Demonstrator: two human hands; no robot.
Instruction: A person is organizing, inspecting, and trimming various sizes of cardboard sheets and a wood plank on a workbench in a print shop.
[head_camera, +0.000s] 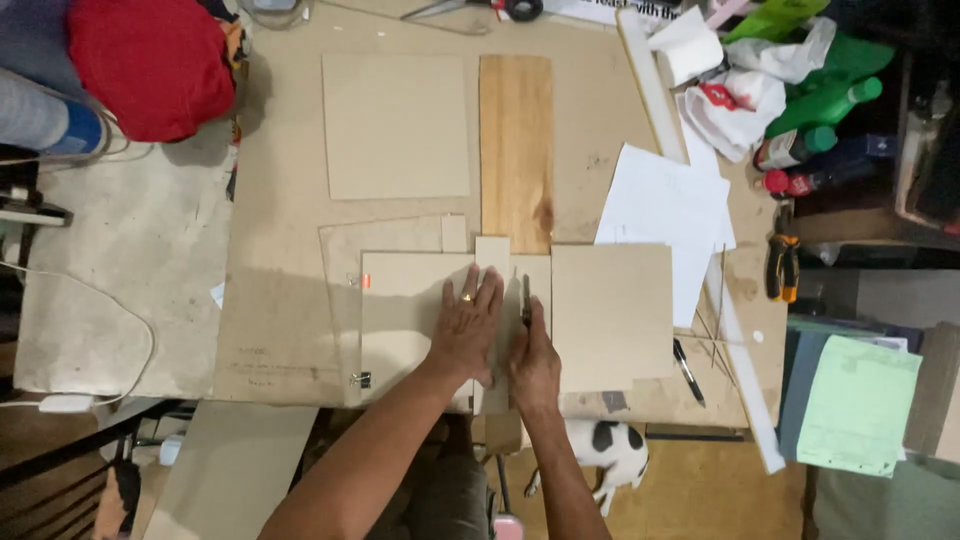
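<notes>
Two hands work a narrow cardboard strip at the near edge of the tabletop.

The cardboard strip (492, 262) lies with its long axis running away from the person, its far end showing just beyond the fingertips, on top of a wider cardboard sheet (405, 310). The left hand (466, 325) lies flat and spread on the strip, pinning it. The right hand (533, 362) sits just to its right, closed around a dark knife (525, 300) whose tip points away along the strip's right edge; the two hands nearly touch. A square board (611, 315) lies to the right, a wooden plank (516, 150) beyond, and a pen (687, 370) near the tabletop (290, 330) edge.
</notes>
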